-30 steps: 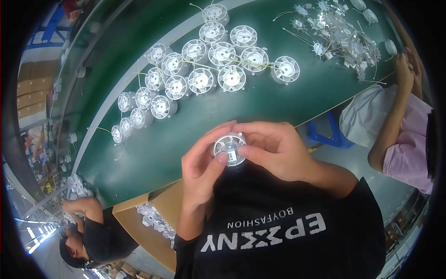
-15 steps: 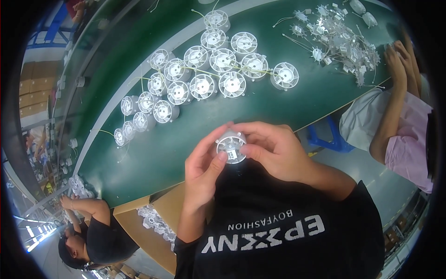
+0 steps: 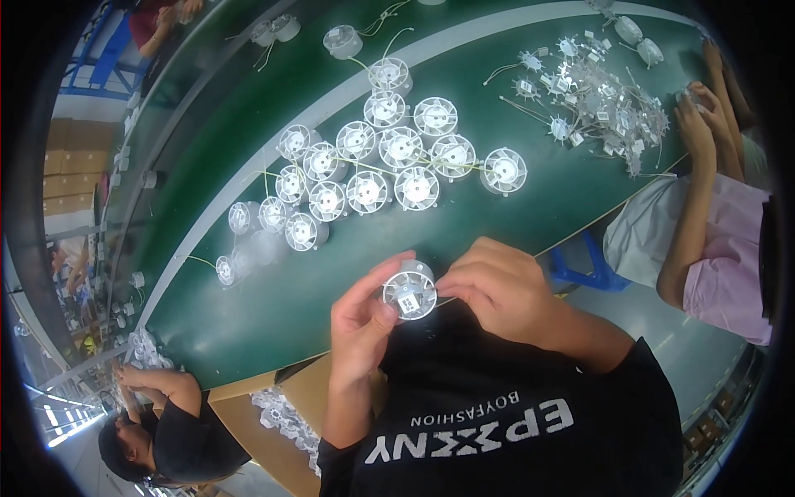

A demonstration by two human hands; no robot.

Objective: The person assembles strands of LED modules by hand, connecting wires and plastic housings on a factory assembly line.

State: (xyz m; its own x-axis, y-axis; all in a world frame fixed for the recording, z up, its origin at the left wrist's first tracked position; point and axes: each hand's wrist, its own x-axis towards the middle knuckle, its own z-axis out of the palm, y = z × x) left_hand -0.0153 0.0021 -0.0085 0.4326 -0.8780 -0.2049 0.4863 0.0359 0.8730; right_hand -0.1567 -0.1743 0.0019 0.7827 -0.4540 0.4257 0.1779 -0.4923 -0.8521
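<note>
Left hand (image 3: 362, 325) and right hand (image 3: 497, 286) both pinch one small round white fan (image 3: 409, 293), held over the near edge of the green bench (image 3: 248, 315). A cluster of like fans (image 3: 364, 178) fills mid-bench; a loose parts heap (image 3: 600, 91) sits toward the far right corner by a co-worker's hands (image 3: 700, 116). Bare green strip lies between cluster and near edge.

Round white fan (image 3: 409, 293) between hands (image 3: 431, 306)

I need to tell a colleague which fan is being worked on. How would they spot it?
Start at the green table and come to its near edge. There both hands, left hand and right hand, hold one small white round fan. It alone is lifted off the table.
</note>
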